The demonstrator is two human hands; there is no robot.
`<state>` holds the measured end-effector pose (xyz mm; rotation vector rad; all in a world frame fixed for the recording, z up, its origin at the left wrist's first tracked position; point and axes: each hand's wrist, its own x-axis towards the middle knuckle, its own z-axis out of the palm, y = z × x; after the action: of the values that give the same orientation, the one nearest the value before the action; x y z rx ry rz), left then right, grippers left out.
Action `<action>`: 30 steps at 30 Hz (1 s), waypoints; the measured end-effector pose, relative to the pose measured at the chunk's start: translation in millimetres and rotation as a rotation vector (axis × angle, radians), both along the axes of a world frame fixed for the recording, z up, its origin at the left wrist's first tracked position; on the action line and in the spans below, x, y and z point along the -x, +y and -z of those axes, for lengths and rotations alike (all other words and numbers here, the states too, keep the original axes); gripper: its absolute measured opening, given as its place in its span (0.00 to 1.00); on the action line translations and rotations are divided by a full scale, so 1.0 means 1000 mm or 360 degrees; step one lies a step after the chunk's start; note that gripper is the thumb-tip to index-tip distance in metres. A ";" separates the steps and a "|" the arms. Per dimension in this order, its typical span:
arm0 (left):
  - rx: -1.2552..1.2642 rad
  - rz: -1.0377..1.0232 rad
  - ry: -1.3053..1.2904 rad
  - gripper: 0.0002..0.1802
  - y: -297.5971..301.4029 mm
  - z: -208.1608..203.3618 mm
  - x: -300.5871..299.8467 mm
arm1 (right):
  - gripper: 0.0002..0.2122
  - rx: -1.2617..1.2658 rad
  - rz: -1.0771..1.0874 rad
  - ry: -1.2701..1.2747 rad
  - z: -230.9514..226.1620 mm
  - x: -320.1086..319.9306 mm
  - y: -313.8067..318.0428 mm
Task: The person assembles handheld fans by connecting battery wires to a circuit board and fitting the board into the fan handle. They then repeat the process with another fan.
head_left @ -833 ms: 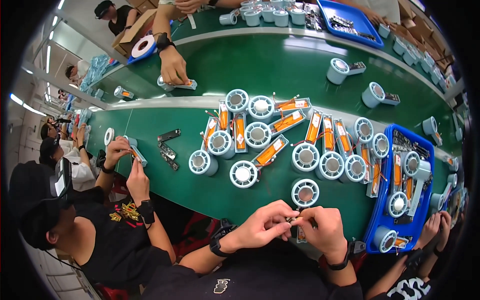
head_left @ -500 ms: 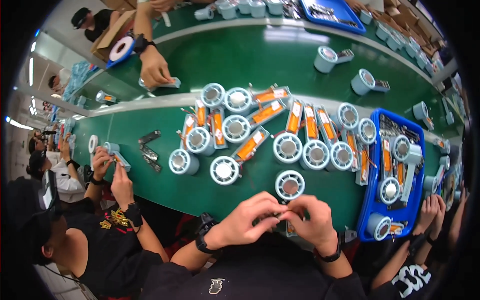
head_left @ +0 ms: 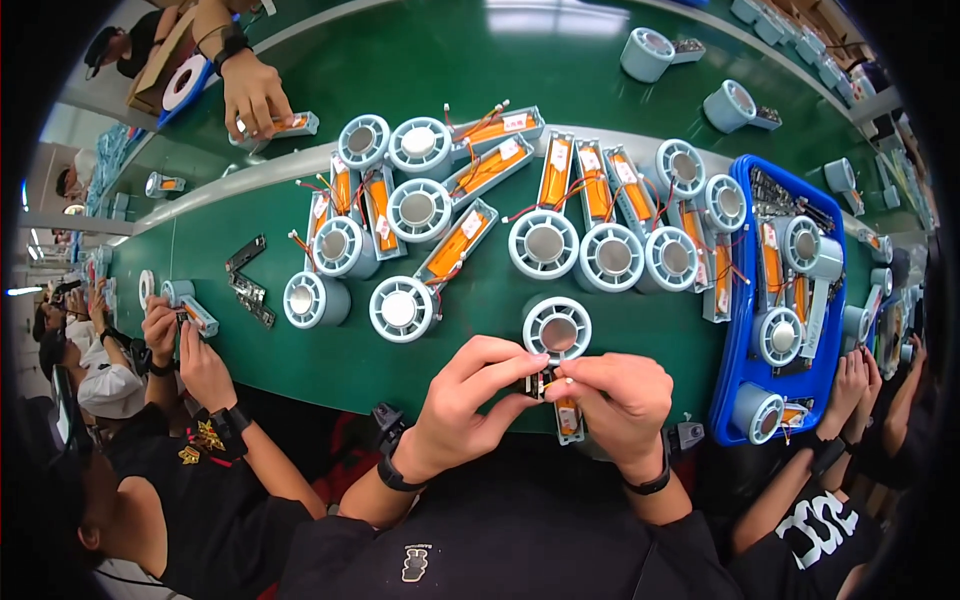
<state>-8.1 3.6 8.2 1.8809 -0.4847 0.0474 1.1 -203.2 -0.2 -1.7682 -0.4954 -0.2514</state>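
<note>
A person's left hand (head_left: 472, 400) pinches a small dark circuit board (head_left: 537, 385) above the near edge of a green work surface (head_left: 350, 368), while the right hand (head_left: 624, 402) pinches a thin wire lead (head_left: 561, 381) beside it (the lead's far end is hidden). A pale-blue, round-headed unit (head_left: 557, 331) lies partly beneath the hands; similar units (head_left: 541, 243) crowd toward the far edge, left of a blue tray (head_left: 723, 400).

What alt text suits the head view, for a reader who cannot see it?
Left hand and right hand hold a small dark part over a green table. Beyond are pale-blue units, many with orange packs; to the right, a blue tray holds more. Other people work alongside.
</note>
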 end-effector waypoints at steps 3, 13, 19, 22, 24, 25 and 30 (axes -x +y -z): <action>0.0072 -0.0020 -0.0039 0.26 -0.001 0.005 -0.001 | 0.10 0.0317 -0.0008 -0.0099 -0.010 -0.008 0.002; 0.0185 0.0054 -0.0018 0.23 0.002 0.012 0.002 | 0.11 0.0468 -0.0114 -0.0177 -0.013 -0.007 0.006; 0.0164 0.0015 -0.0094 0.21 0.004 0.012 0.003 | 0.11 0.0454 -0.0207 -0.0142 -0.016 -0.011 0.007; 0.0269 0.0038 -0.0128 0.20 -0.001 0.017 0.000 | 0.11 0.0356 -0.0199 -0.0119 -0.006 -0.005 0.002; 0.0320 0.0073 -0.0151 0.19 -0.006 0.019 0.002 | 0.11 0.0344 -0.0225 -0.0157 -0.006 0.000 0.002; 0.0356 0.0102 -0.0163 0.19 -0.005 0.019 0.003 | 0.11 0.0374 -0.0203 -0.0168 -0.007 0.001 0.001; 0.0350 0.0158 -0.0279 0.18 -0.005 0.019 0.001 | 0.10 0.0442 -0.0169 -0.0169 -0.003 0.008 -0.002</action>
<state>-8.6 -1.7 -10.6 1.6427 -0.6655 0.1935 -6.6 -205.0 3.2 -1.9971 -0.7268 -0.2104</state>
